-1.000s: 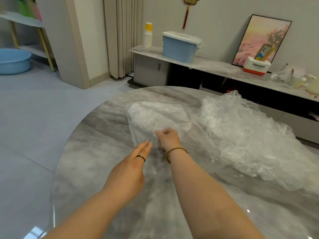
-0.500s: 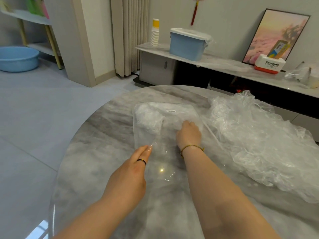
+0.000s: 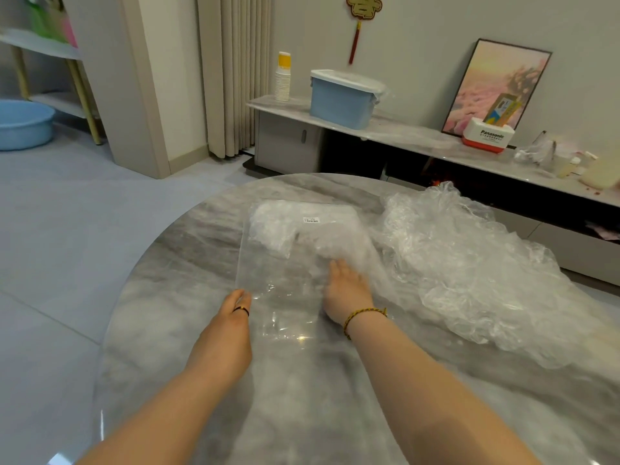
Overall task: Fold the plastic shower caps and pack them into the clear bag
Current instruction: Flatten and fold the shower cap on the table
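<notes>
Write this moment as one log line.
right hand: presses shower caps inside clear bag | left hand: pinches bag edge | loose caps pile: right of bag

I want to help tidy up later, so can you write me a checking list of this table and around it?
Surface: round grey marble table, glossy.
Job's things: clear bag lying flat, folded caps in its far end; loose pile of shower caps to its right.
Clutter: small bits on the cabinet's right end, too small to name.
Hands: left hand touches the bag's near-left edge, grip unclear; right hand, fingers straight, presses at the caps.
Cables: nothing seen.
Surroundings: blue box and paper cups on a low cabinet, leaning picture, blue basin on floor.
</notes>
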`<state>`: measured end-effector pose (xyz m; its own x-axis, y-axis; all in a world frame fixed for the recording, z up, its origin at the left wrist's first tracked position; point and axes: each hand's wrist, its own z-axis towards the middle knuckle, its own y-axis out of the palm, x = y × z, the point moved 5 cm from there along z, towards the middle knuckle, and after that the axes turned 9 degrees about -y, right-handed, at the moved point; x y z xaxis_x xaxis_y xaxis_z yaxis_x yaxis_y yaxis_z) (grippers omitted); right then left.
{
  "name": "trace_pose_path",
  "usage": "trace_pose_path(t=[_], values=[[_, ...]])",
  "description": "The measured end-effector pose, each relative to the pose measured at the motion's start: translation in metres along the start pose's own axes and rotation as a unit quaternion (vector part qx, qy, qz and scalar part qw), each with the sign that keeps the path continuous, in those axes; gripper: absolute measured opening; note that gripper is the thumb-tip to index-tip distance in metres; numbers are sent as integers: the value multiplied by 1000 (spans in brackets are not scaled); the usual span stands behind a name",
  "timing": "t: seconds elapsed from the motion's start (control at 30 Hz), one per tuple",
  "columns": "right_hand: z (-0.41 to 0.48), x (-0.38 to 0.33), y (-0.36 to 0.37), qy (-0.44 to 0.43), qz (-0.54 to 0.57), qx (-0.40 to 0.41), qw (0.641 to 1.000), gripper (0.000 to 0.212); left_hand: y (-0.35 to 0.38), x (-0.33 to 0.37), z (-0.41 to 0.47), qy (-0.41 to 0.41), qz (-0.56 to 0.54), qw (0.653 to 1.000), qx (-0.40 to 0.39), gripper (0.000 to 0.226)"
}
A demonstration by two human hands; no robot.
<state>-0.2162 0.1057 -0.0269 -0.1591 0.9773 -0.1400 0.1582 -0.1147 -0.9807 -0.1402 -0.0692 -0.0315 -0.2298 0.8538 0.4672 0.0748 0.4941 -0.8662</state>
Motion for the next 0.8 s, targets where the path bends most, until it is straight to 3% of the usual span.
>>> trace_pose_path(t=[0.23, 0.37, 0.43, 0.53, 0.63, 0.73, 0.8], values=[[-61, -2, -6, -105, 38, 5, 994, 59, -4, -14, 1, -62, -108, 992, 32, 72], [-93, 13, -19, -116, 65, 29, 991, 42, -10, -20, 0, -99, -159, 981, 48, 67], [-103, 28, -26, -89, 63, 77, 991, 35, -12, -20, 0, -90, -146, 984, 40, 60], [-112, 62, -32, -11, 65, 142, 988, 31, -14, -13, -4, -59, -18, 998, 34, 46], [-118, 98, -29, 54, 25, 137, 989, 33, -19, 3, -13, -5, 92, 992, 83, 41], [-123, 126, -22, 114, -34, 104, 987, 39, -18, 19, -19, 61, 97, 987, 112, 36], [-122, 140, -18, 146, -57, 89, 984, 43, -15, 30, -23, 152, 84, 973, 151, 26]])
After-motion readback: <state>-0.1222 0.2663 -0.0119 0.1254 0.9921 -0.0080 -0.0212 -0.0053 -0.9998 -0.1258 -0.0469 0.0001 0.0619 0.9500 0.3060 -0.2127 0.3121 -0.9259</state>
